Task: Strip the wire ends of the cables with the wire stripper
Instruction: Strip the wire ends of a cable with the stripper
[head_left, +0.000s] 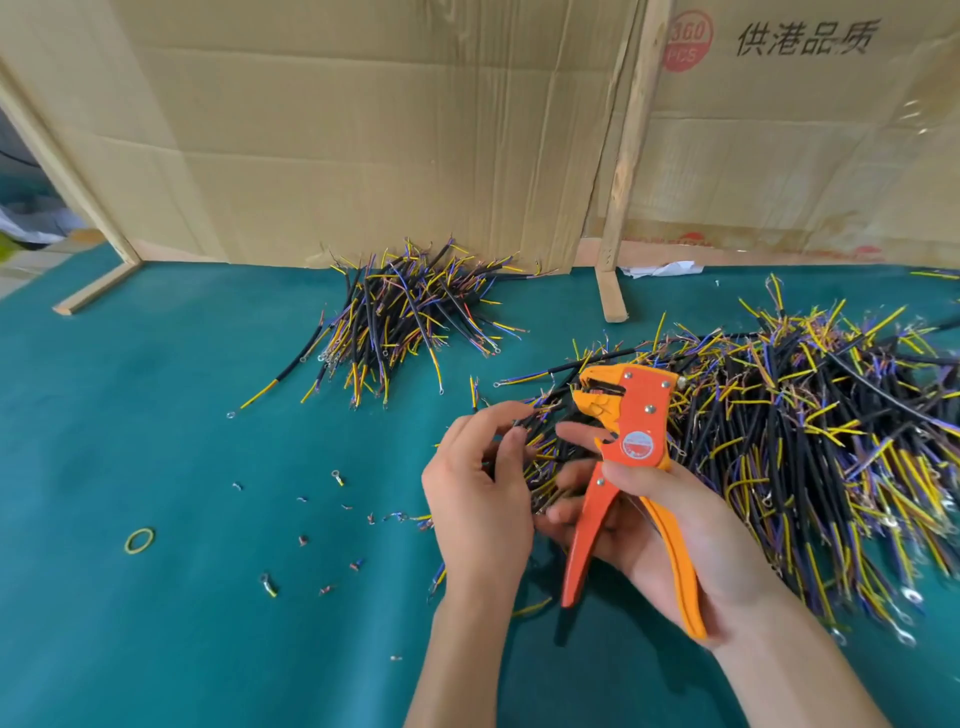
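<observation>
The right hand (670, 525) grips the orange wire stripper (631, 467) by its handles, head pointing toward twelve o'clock (jaws apart). At its nine o'clock the left hand (480, 499) pinches a black cable (527, 423) at the edge of the large cable pile (810, 441); a smaller pile (400, 312) lies at eleven o'clock on the green table (182, 415).

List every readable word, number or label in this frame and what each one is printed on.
"供港品质": black print on the cardboard sheet, upper right.
"360 PCS": faded red round stamp on the same cardboard.
Round red label on the wire stripper gripped in the right hand: too small to read.
Red print along the cardboard's bottom edge: cut off, unreadable.
</observation>
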